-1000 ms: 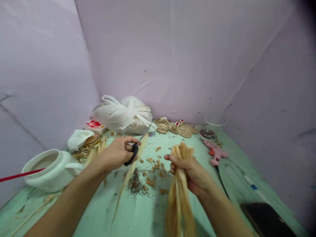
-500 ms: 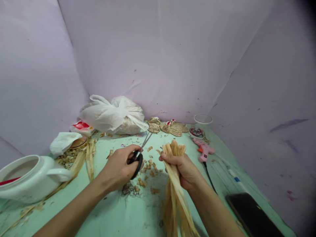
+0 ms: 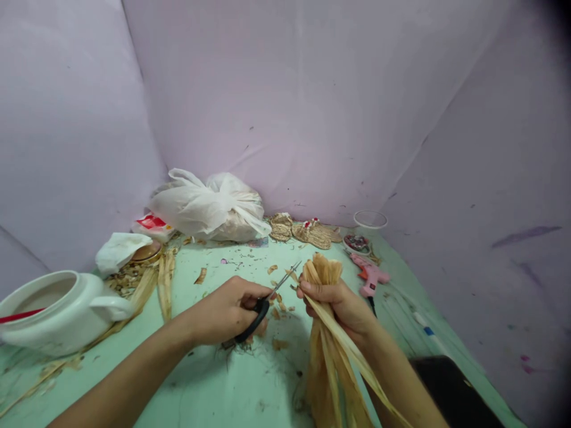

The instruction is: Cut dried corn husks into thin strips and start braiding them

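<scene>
Scissors (image 3: 260, 319), black-handled, clamped in the grip of the left hand (image 3: 227, 310), blades (image 3: 282, 279) near a bundle of dried strips (image 3: 329, 348) held fast by the right hand (image 3: 342, 303), above the green desk (image 3: 209, 389).

Scissors (image 3: 259, 321) in left hand (image 3: 227, 312) swung rightward, blades now near top of husk bundle (image 3: 324, 270). Strip hanging by left hand at first gone from there; pale strip (image 3: 352, 348) in right hand (image 3: 341, 303) now slants further outward.
</scene>
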{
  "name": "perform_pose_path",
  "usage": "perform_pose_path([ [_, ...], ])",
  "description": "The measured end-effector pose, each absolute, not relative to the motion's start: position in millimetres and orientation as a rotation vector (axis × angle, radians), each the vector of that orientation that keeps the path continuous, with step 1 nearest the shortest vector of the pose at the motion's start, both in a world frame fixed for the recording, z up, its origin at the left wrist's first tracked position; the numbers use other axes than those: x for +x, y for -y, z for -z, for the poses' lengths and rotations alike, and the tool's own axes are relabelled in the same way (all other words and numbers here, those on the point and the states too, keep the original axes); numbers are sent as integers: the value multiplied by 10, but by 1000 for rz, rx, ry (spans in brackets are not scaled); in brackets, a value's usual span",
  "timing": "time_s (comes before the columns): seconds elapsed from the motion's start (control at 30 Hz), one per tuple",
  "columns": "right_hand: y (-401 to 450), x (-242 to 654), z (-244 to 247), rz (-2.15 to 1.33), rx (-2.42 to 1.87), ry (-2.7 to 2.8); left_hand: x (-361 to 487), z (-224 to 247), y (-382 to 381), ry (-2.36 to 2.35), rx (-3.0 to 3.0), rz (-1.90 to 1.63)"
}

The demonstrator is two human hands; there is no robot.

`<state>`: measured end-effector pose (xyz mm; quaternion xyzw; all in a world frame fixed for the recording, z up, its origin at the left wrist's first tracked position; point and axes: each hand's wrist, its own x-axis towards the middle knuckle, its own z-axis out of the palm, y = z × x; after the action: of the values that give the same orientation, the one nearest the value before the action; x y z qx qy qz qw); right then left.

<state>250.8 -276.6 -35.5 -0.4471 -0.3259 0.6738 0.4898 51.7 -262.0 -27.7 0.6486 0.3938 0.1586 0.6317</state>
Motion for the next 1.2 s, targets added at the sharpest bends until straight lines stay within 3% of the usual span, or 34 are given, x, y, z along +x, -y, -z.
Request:
perform_pose_path([
  [0.5, 2746, 2559, 388, -1650, -1079, 870, 516, 227, 2571, -1030, 1503, -306],
  [0.6, 2761, 2566, 392, -1635, -1092, 836, 290, 91, 2469, -1350, 1808, -409],
  [0.7, 2778, 2563, 392, -1598, -1135, 747, -133, -76, 2342, -2007, 2137, -343],
  [0.83, 2774, 2550, 383, -1627, -1127, 656, -573, -75, 2192, -2466, 1942, -121],
  [1.07, 2758, 2579, 348, -1639, -1106, 618, -486, 470, 1921, -2424, 1837, -16],
  [1.2, 2745, 2598, 378, -1640, -1099, 611, -469, 399, 1940, -2338, 1878, -43],
])
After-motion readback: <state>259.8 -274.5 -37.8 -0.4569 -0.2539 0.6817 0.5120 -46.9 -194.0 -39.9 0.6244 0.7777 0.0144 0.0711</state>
